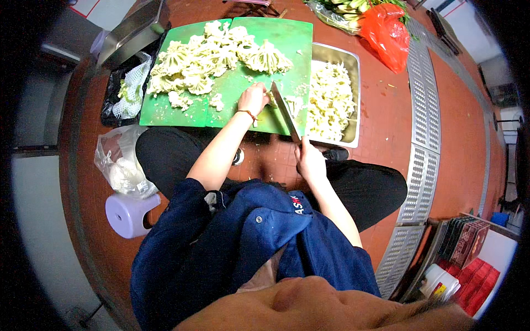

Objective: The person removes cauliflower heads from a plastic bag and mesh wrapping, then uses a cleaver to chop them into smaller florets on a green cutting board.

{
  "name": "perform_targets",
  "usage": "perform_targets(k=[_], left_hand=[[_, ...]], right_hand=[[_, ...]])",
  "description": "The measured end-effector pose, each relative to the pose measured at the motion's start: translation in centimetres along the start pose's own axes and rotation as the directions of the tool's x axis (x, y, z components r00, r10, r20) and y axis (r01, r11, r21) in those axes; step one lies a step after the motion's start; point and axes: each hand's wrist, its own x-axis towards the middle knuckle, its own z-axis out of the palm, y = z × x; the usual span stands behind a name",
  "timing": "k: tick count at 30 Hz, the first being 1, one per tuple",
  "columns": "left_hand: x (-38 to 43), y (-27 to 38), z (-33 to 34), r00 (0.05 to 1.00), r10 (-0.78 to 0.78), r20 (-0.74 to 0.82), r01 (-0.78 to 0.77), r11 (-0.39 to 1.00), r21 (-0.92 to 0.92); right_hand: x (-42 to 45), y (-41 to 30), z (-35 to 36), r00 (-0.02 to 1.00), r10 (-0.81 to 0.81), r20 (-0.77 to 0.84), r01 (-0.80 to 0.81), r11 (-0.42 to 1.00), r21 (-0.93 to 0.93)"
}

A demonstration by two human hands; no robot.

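Note:
My right hand [310, 159] grips the handle of a kitchen knife [285, 111], its blade slanting up and left over a green cutting board [230, 109]. Just left of the blade, my left hand [253, 98] has its fingertips on a small cauliflower piece [271, 99], mostly hidden by the fingers. Cut slices [294, 105] lie right of the blade. Large cauliflower florets [198, 62] are heaped across the board's far left half, with one big floret [268, 58] at the heap's right end. A steel pan [355, 126] of sliced cauliflower [330, 99] sits against the board's right edge.
A red plastic bag [385, 37] and leafy greens [345, 8] lie on the tiled floor, far right. Left are a tilted steel container [132, 35], a black bag [109, 99] with foam netting [133, 93], a clear bag [124, 165] and a purple stool [128, 215]. A drain grate [422, 95] runs along the right.

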Motion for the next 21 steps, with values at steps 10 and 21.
perform_targets(k=[10, 21], left_hand=[[-1.0, -1.0, 0.9, 1.0, 0.014, -0.012, -0.016, 0.99, -0.139], [-4.0, -2.5, -0.7, 0.994, -0.01, -0.106, -0.009, 0.984, -0.178]], right_hand=[[2.0, 0.9, 3.4, 0.996, 0.038, 0.079, -0.04, 0.999, 0.032], [0.0, -0.2, 0.0, 0.999, -0.05, 0.005, 0.05, 0.997, -0.051]])
